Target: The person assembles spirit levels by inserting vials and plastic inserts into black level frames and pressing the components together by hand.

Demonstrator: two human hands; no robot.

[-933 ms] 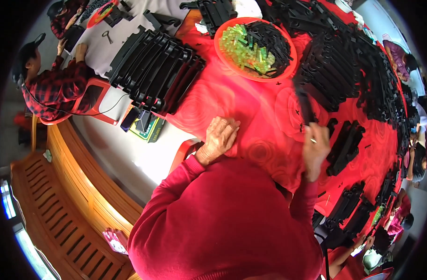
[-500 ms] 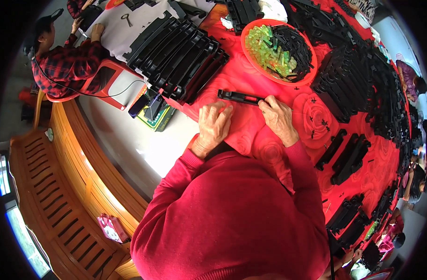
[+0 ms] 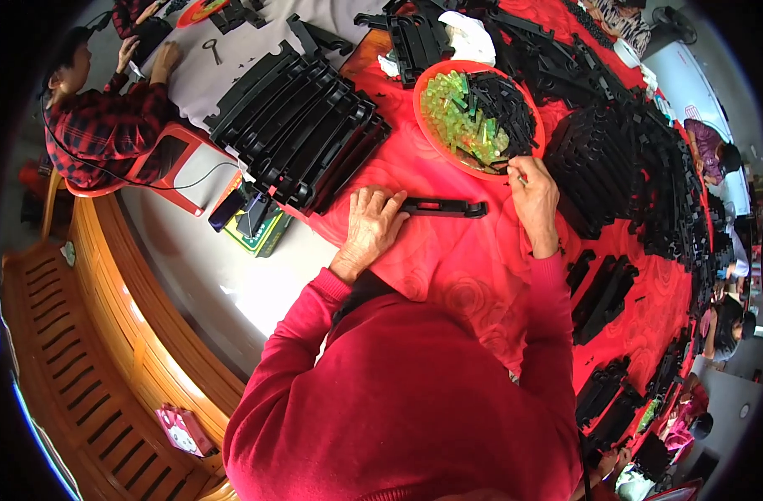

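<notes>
1. Bar (image 3: pixel 447 208) of black plastic is laid on the red-covered tabletop (image 3: pixel 423 260); its left end is grasped by the left hand (image 3: pixel 371 225).
2. In the orange bowl (image 3: pixel 417 110), green pieces (image 3: pixel 450 104) and black strips (image 3: pixel 510 108) are kept.
3. At the bowl's near rim the right hand (image 3: pixel 533 196) is placed, fingers bent; whether a strip is pinched there cannot be told surely.

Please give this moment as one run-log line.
Left hand: on long black slotted part; right hand: at rim of round orange bowl; bowl: translucent green pieces, black strips
</notes>
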